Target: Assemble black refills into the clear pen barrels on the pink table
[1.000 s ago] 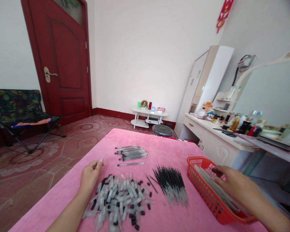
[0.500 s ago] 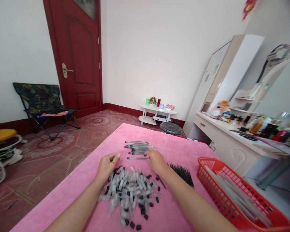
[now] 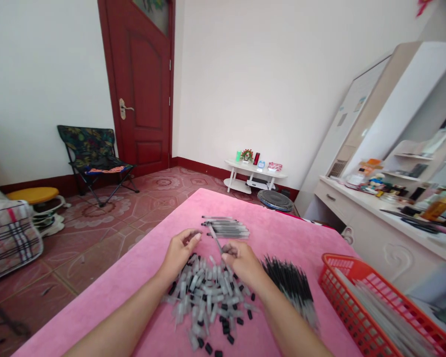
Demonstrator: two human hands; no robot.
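Pen (image 3: 215,238) is gripped tilted in R hand (image 3: 241,259), btwn cap pile (image 3: 210,295) & pen row (image 3: 230,228); L hand (image 3: 181,250) is held nearby, fingers curled, contents can't be told.

At six o'clock, the slim pen (image 3: 215,237) is blurred and its lower end hidden in the fingers of the right hand (image 3: 242,258). Whether the left hand (image 3: 181,249), toward seven, pinches anything cannot be told. The right forearm (image 3: 284,315) covers part of the black-tipped refills (image 3: 290,280) at five. The red basket (image 3: 342,290) at four runs off the right and bottom edges; the plaid bag (image 3: 15,238), between eight and nine, off the left.
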